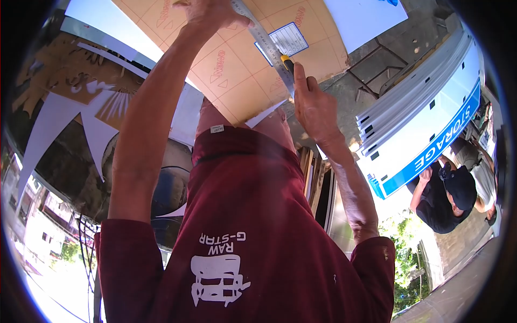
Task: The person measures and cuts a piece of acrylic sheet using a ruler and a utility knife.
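Note:
My left hand (pixel 211 15) is at the top of the view, fingers spread and its thumb on a long metal ruler (pixel 264 39). The frame's edge cuts off part of that hand. The ruler lies slantwise over a board faced with brown paper (pixel 231 70), printed with a red grid and lettering. In my right hand (pixel 318 107) is a yellow-and-black utility knife (pixel 287 62), its front end at the ruler. I cannot make out the blade. A white label with a blue border (pixel 291 39) is on the paper beside the ruler.
Pointed white cut pieces (pixel 48 126) and brown scraps (pixel 70 59) lie to the left. On the right stand stacked white panels (pixel 414 86) and a blue-and-white STORAGE sign (pixel 436 145). Beyond it, a person in a dark cap (pixel 459 185) bends with a hand at the sign.

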Available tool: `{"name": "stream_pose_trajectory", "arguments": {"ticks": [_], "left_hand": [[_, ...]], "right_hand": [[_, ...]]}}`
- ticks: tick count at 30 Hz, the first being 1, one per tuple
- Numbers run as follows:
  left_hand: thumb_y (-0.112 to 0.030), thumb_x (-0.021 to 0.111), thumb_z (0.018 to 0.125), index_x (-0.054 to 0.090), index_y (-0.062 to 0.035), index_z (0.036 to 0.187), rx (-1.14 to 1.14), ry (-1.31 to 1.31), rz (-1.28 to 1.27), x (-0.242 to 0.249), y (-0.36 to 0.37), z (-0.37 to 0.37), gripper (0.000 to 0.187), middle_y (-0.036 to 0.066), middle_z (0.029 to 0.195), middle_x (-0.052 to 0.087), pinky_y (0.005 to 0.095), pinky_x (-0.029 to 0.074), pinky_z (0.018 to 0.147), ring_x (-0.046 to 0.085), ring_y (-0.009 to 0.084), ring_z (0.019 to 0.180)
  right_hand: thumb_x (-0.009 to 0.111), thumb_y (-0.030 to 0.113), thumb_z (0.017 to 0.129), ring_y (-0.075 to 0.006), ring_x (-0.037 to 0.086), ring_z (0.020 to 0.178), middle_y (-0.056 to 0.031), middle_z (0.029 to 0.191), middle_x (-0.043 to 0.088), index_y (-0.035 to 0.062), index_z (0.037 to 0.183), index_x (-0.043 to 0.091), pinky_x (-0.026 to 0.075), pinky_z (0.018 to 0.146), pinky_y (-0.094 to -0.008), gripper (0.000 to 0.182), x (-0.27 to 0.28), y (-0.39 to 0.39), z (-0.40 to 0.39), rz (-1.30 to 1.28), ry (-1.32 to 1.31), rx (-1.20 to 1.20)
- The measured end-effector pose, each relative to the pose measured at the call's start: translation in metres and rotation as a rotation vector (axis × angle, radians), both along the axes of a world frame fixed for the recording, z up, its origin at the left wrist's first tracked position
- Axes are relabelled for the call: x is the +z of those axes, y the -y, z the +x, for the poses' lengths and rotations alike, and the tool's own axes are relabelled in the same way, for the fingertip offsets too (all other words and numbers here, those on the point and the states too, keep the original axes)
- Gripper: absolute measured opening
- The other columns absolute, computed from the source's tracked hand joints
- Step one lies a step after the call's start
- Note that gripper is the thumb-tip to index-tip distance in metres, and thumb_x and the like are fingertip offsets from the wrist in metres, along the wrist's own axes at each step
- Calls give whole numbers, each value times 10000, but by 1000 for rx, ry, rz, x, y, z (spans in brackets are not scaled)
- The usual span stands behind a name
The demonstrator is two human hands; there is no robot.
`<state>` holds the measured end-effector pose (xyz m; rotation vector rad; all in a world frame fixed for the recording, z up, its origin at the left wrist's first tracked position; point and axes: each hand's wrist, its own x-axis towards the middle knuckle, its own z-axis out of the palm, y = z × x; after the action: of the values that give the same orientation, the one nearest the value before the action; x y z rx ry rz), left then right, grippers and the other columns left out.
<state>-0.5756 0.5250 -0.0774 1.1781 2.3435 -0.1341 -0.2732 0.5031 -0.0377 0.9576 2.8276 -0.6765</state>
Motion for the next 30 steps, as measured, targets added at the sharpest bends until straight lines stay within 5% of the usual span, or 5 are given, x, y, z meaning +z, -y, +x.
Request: {"name": "stream_pose_trajectory", "arguments": {"ticks": [3, 21, 24, 30], "left_hand": [[-555, 993, 466, 98, -69, 1648, -26, -4, -56, 1, -2, 1, 1560, 301, 1681, -92, 851, 212, 1075, -49, 628, 1495], [-475, 1026, 451, 130, -118, 1651, 57, 6, 26, -4, 1, -1, 1539, 274, 1693, -40, 830, 239, 1096, -2, 588, 1517], [-472, 1029, 438, 144, -99, 1645, 62, -8, 38, -5, 1, 0, 1542, 276, 1693, -19, 825, 252, 1096, 14, 587, 1517], [-463, 1032, 432, 140, -71, 1640, 65, -17, 62, -9, 2, -3, 1553, 267, 1698, -7, 801, 277, 1107, 32, 571, 1525]], "right_hand": [[663, 95, 871, -309, 671, 598, -105, 868, 611, 48, 1464, 449, 552, 500, -409, 632, 0, 2, 5, 30, 34, 14], [626, -1, 857, -311, 642, 571, -108, 838, 594, 32, 1469, 479, 514, 490, -419, 630, 11, 12, 39, 7, 57, 11], [673, 158, 931, -291, 629, 560, -104, 843, 575, 50, 1483, 449, 513, 475, -413, 606, 8, 16, 53, -11, 45, -3], [666, 149, 946, -274, 622, 548, -97, 815, 565, 32, 1456, 483, 503, 463, -397, 555, 10, 16, 58, -7, 17, -10]]}}
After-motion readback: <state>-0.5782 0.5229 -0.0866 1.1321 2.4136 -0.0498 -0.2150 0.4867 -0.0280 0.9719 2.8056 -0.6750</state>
